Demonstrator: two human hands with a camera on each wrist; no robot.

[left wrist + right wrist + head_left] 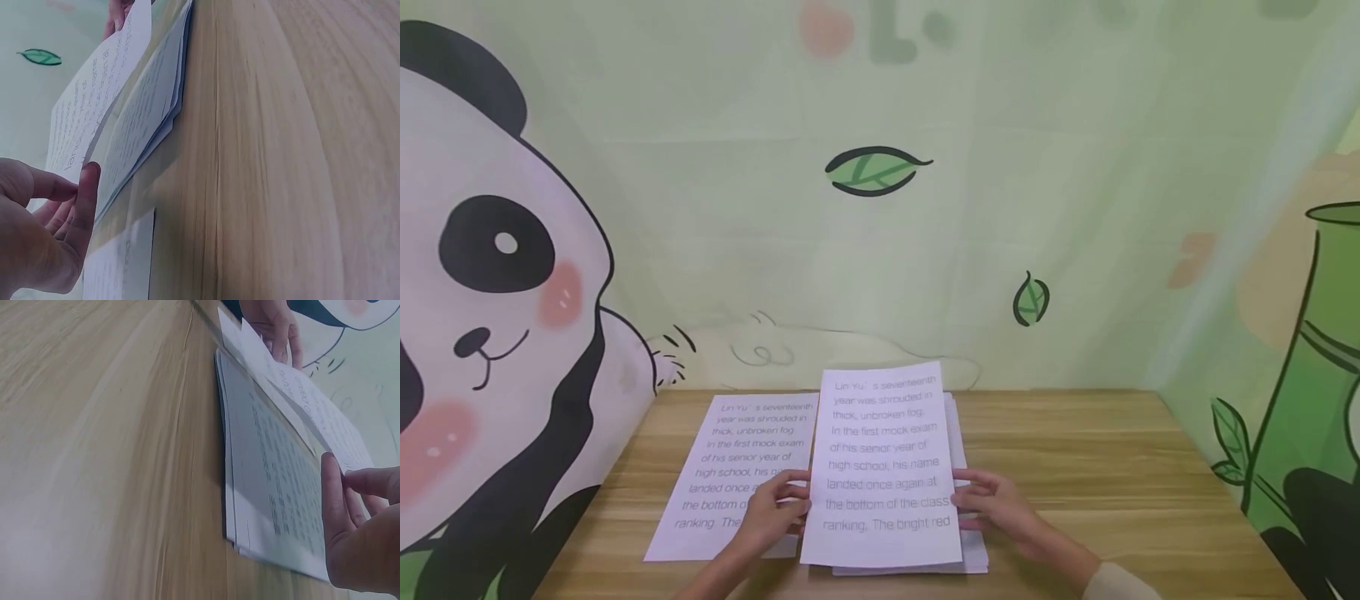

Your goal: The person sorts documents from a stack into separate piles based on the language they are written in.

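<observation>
A printed sheet of paper (880, 467) is held up by its two long edges in the head view. My left hand (775, 510) pinches its left edge between thumb and fingers, and my right hand (1000, 504) pinches the right edge. Below the raised sheet lies a stack of printed paper (269, 469), its layers slightly out of line in the right wrist view. Another printed sheet (730, 467) lies flat to the left, partly covered by my left hand. In the left wrist view the held sheet (103, 94) slants above the stack, with a gap between them.
The wooden table (1075, 442) extends right of the stack to its far edge. Behind it hangs a pale green backdrop (737, 208) with a painted panda (497, 250), leaves and bamboo.
</observation>
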